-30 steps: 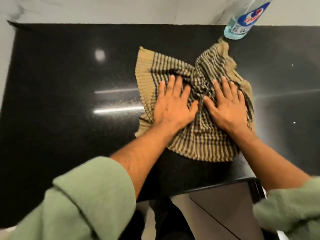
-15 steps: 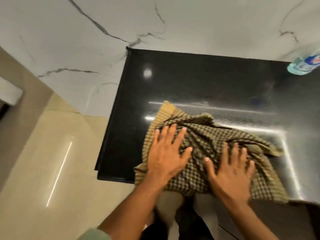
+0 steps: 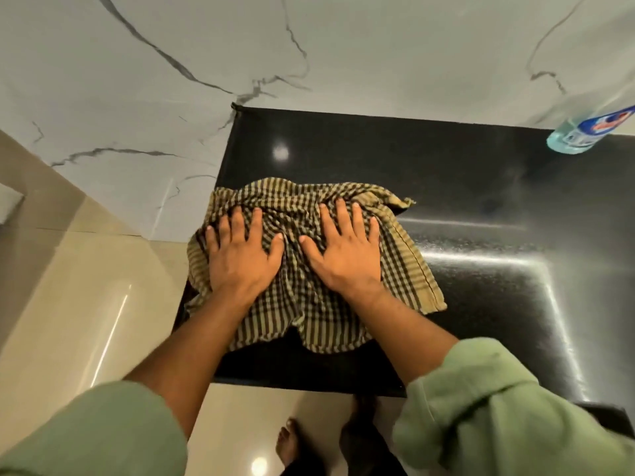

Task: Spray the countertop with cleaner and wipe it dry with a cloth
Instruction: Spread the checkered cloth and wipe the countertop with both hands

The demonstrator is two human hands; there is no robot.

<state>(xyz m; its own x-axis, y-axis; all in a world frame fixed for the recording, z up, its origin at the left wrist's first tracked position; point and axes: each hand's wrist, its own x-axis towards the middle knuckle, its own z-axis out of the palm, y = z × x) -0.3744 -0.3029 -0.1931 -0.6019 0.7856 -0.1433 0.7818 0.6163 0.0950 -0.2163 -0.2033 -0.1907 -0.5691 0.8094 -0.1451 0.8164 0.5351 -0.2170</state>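
A tan and dark checked cloth [image 3: 309,314] lies rumpled on the glossy black countertop [image 3: 481,269], at its left end, with its left side hanging over the counter's edge. My left hand [image 3: 240,255] and my right hand [image 3: 343,255] press flat on top of it, side by side, fingers spread and pointing at the wall. Neither hand curls around the fabric. A clear spray bottle of blue cleaner [image 3: 584,132] with a blue and red label stands at the far right by the wall; its top is out of frame.
A white marble wall [image 3: 309,46] rises behind and to the left of the counter. Beige floor tiles [image 3: 86,304] lie left of and below the counter's edge. My bare foot [image 3: 288,444] shows beneath the front edge.
Both hands slid the cloth leftwards along the counter to its left end, then a little away from the front edge. The cleaner bottle stayed where it was.
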